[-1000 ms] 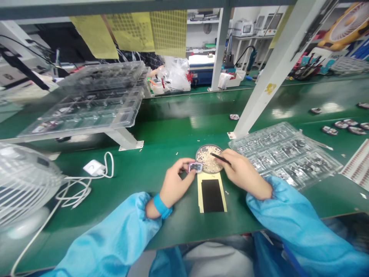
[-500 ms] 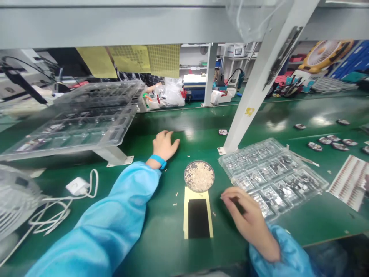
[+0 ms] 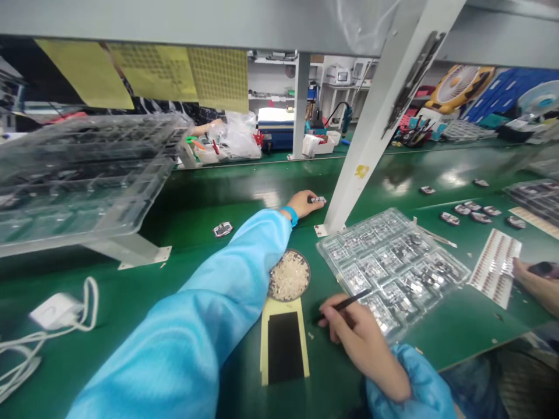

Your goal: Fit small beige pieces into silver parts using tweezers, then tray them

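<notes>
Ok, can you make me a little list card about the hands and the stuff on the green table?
Left hand: fingers at a small part near the white post
Right hand: holding a thin dark tool
Round dish: pale bits inside
Clear tray: little pieces in compartments
Far right: another person's hand

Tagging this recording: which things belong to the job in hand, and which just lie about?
Seemingly in use:
- small unit at left hand
- dark slim tool in right hand
- dish of pale bits

Seemingly lying about:
- white plug
- plastic bag
</notes>
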Tool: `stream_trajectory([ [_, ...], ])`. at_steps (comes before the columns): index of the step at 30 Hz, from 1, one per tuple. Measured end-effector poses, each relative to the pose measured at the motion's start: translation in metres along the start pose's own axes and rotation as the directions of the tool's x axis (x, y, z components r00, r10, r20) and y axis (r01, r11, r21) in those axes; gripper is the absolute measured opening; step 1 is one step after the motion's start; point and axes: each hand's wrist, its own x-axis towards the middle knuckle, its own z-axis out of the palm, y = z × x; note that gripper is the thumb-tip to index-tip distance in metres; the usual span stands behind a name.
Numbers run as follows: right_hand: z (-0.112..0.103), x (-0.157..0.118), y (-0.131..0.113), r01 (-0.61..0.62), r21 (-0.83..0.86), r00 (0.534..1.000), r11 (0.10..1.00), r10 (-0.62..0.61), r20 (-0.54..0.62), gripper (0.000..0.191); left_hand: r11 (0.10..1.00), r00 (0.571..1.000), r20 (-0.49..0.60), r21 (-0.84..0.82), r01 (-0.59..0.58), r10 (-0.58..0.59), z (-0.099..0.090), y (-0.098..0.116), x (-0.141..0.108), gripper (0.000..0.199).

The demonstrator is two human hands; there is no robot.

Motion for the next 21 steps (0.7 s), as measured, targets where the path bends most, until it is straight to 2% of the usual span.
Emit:
stream_trajectory([
  [2, 0.001, -0.001, 0.001, -0.057, 0.072, 0.998, 0.996, 0.056, 0.016, 0.027, 0.992, 0.999, 0.033, -0.127, 0.022, -0.018, -0.014, 0.004, -0.039, 0.039],
  [4, 0.003, -0.002, 0.002, -0.012, 0.090, 0.999, 0.996, 0.009, 0.034, 0.027, 0.958, 0.995, 0.102, -0.282, 0.050, -0.022, -0.031, 0.007, -0.093, 0.038],
  [5, 0.005, -0.002, 0.001, 0.036, 0.089, 0.999, 0.995, -0.039, 0.038, 0.025, 0.864, 0.982, 0.190, -0.491, 0.110, -0.018, -0.039, 0.009, -0.124, 0.038],
  [6, 0.006, -0.001, 0.001, 0.086, 0.085, 0.995, 0.993, -0.090, 0.035, 0.023, 0.753, 0.963, 0.268, -0.629, 0.195, -0.025, -0.045, 0.010, -0.154, 0.038],
  [8, 0.011, 0.002, 0.001, 0.156, 0.082, 0.988, 0.984, -0.157, 0.002, 0.020, 0.590, 0.913, 0.401, -0.719, 0.368, -0.081, -0.051, 0.010, -0.211, 0.046],
  [11, 0.019, 0.010, 0.003, 0.132, 0.074, 0.988, 0.988, -0.126, -0.084, 0.022, 0.475, 0.863, 0.476, -0.728, 0.495, -0.169, -0.044, 0.004, -0.271, 0.052],
  [13, 0.023, 0.015, 0.004, 0.106, 0.067, 0.988, 0.992, -0.097, -0.118, 0.026, 0.490, 0.859, 0.467, -0.710, 0.505, -0.209, -0.034, -0.001, -0.290, 0.044],
  [15, 0.024, 0.017, 0.005, 0.097, 0.085, 0.988, 0.992, -0.086, -0.126, 0.028, 0.580, 0.881, 0.420, -0.671, 0.462, -0.216, -0.024, -0.004, -0.297, 0.032],
  [18, 0.024, 0.018, 0.004, 0.093, 0.139, 0.987, 0.986, -0.073, -0.145, 0.031, 0.750, 0.934, 0.316, -0.574, 0.328, -0.166, -0.016, -0.006, -0.298, 0.024],
  [21, 0.023, 0.017, 0.002, 0.088, 0.135, 0.987, 0.987, -0.068, -0.143, 0.031, 0.835, 0.961, 0.241, -0.494, 0.243, -0.137, -0.011, -0.009, -0.300, 0.024],
])
